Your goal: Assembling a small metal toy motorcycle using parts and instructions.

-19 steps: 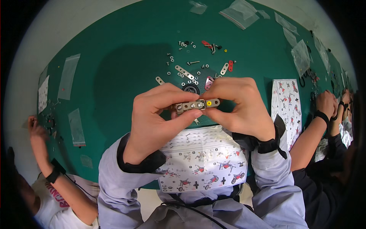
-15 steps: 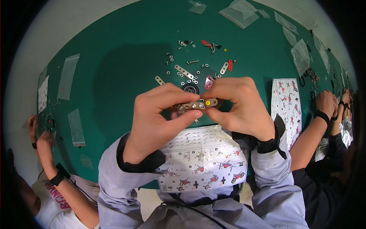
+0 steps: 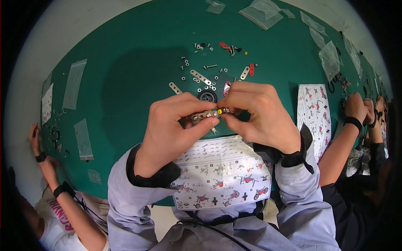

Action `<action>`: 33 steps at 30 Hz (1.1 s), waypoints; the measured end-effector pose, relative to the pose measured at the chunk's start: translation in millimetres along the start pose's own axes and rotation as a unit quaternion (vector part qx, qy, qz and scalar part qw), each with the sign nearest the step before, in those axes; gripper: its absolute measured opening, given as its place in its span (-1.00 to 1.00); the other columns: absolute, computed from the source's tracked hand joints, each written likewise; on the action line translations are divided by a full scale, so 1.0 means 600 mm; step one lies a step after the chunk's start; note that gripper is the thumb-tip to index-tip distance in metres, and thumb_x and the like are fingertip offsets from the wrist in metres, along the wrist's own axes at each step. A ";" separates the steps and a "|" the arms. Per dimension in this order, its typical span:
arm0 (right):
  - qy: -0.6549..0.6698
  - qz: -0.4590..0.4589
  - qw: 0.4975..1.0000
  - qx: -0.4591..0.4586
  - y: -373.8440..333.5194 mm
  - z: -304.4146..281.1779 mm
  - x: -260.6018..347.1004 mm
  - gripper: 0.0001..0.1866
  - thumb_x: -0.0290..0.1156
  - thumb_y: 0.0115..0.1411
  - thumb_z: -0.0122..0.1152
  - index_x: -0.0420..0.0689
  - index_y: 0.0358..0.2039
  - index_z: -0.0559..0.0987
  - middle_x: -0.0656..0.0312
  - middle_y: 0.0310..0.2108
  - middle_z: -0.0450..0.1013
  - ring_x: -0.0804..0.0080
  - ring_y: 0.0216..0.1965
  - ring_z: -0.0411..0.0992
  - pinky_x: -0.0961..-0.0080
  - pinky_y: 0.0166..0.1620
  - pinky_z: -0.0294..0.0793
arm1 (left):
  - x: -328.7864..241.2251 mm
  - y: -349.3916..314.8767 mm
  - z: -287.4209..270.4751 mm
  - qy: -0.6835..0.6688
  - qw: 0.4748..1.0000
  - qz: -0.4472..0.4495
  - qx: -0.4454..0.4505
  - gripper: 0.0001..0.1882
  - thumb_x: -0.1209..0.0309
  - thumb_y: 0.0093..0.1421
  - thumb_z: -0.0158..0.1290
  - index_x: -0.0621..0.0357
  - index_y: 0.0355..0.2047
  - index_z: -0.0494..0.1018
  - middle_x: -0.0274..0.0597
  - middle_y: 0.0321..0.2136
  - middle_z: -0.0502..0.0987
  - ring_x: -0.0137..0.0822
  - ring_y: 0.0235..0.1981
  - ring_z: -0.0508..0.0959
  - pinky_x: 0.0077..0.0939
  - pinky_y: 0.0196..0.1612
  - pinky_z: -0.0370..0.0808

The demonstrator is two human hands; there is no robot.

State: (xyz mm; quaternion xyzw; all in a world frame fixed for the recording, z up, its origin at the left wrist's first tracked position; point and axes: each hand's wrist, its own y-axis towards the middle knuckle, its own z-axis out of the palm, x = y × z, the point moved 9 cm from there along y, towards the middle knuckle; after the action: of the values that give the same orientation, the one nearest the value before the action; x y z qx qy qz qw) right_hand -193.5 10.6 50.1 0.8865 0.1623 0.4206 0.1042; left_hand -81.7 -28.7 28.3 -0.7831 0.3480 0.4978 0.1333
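Between my two hands is a small metal assembly (image 3: 205,116) of perforated strips and bolts, with a yellow round piece at its right part. My left hand (image 3: 169,125) pinches its left part between thumb and fingers. My right hand (image 3: 255,109) grips the right end; its fingertips partly hide that end. Just beyond the hands lies a black toy wheel (image 3: 207,96). A pink metal plate (image 3: 226,88) shows partly behind my right hand. Silver perforated strips (image 3: 201,77) lie farther off among loose nuts and bolts. The printed instruction sheet (image 3: 222,171) lies below my hands.
Red strips (image 3: 251,70) and a yellow piece (image 3: 246,53) lie on the green table (image 3: 138,42). Clear plastic bags (image 3: 261,14) are scattered at the back and sides. Another sheet (image 3: 314,117) lies at right. Co-workers' hands (image 3: 356,108) are at the right and left edges.
The assembly has turned in my hands, so its right strip looks shorter and the yellow piece sits farther left. My right fingers have shifted slightly left. The left co-worker's hands have moved.
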 end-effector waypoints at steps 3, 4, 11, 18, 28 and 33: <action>0.006 -0.004 1.000 0.003 0.001 -0.001 0.001 -0.81 -0.64 -0.19 0.18 -0.28 -0.45 0.55 0.14 -0.59 0.36 0.33 -0.59 0.39 0.49 -0.54 0.36 | 0.008 -0.001 0.000 -0.036 0.999 -0.012 -0.001 -0.73 0.54 -0.10 0.25 0.32 -0.32 0.55 -0.23 -0.51 0.51 -0.54 -0.55 0.42 -0.71 -0.51 0.31; 0.011 0.001 1.000 0.003 0.001 -0.002 0.001 -0.81 -0.64 -0.19 0.18 -0.28 -0.45 0.55 0.14 -0.60 0.36 0.34 -0.59 0.39 0.49 -0.54 0.36 | 0.007 -0.001 -0.001 -0.036 0.999 -0.010 -0.003 -0.72 0.54 -0.10 0.25 0.32 -0.32 0.55 -0.24 -0.51 0.51 -0.54 -0.55 0.41 -0.71 -0.51 0.31; 0.004 0.013 1.000 0.009 0.000 -0.002 -0.002 -0.82 -0.64 -0.19 0.19 -0.28 -0.46 0.55 0.15 -0.60 0.35 0.34 -0.59 0.39 0.50 -0.55 0.34 | -0.003 -0.001 -0.002 -0.003 1.000 -0.003 -0.008 -0.71 0.54 -0.11 0.26 0.31 -0.31 0.55 -0.22 -0.52 0.52 -0.54 -0.55 0.42 -0.71 -0.51 0.31; 0.030 0.020 0.999 -0.002 0.003 -0.003 -0.003 -0.85 -0.61 -0.18 0.16 -0.29 -0.48 0.54 0.10 -0.60 0.35 0.22 -0.58 0.38 0.39 -0.51 0.34 | 0.000 0.000 -0.002 -0.014 1.000 0.003 -0.008 -0.69 0.55 -0.12 0.26 0.31 -0.30 0.54 -0.20 -0.49 0.54 -0.54 -0.54 0.44 -0.72 -0.49 0.33; 0.021 -0.005 1.000 -0.005 0.002 -0.002 -0.002 -0.85 -0.61 -0.17 0.17 -0.28 -0.48 0.52 0.11 -0.56 0.34 0.19 -0.54 0.38 0.38 -0.50 0.34 | 0.012 -0.004 -0.003 -0.044 0.997 -0.054 -0.025 -0.73 0.56 -0.10 0.27 0.32 -0.33 0.52 -0.22 -0.48 0.57 -0.52 -0.47 0.52 -0.71 -0.39 0.44; 0.023 -0.006 1.000 -0.008 0.000 -0.004 0.008 -0.85 -0.63 -0.17 0.17 -0.29 -0.48 0.52 0.10 -0.55 0.35 0.17 -0.52 0.38 0.37 -0.48 0.35 | 0.010 -0.008 -0.005 -0.021 0.999 -0.032 -0.032 -0.75 0.56 -0.10 0.26 0.32 -0.35 0.53 -0.21 -0.50 0.57 -0.52 -0.49 0.52 -0.71 -0.41 0.44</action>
State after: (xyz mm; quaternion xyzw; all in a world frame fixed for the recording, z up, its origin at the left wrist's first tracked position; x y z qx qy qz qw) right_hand -192.5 12.3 54.8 0.8749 0.1670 0.4411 0.1099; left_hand -74.6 -29.3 23.9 -0.7872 0.3039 0.5201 0.1317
